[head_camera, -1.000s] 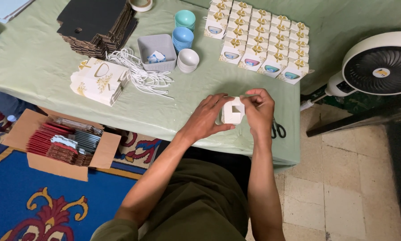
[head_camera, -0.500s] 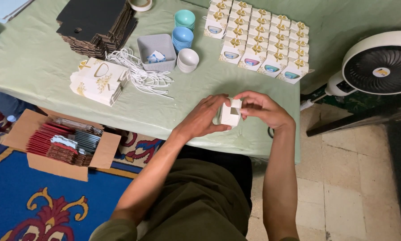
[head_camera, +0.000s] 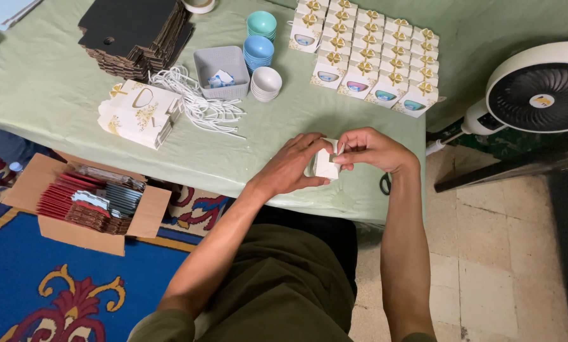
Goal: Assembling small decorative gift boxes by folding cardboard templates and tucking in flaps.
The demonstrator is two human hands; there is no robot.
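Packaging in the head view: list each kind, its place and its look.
Small white box: held between left hand and right hand.
Finished gift boxes: rows, gold bows.
White gift bags: flat stack, gold print.
Cardboard carton: floor, brown, open.

**What I count on and around the table**

From my seat I count two hands, the left hand (head_camera: pixel 290 168) and the right hand (head_camera: pixel 372 149), and one small white box (head_camera: pixel 326 164) between them. Finished gift boxes (head_camera: pixel 366 57) stand in four rows of about five; call it twenty. I see three stacks of small bowls (head_camera: pixel 260 54), one grey basket (head_camera: pixel 219 69), one fan (head_camera: pixel 540 88), and one cardboard carton (head_camera: pixel 87 202).
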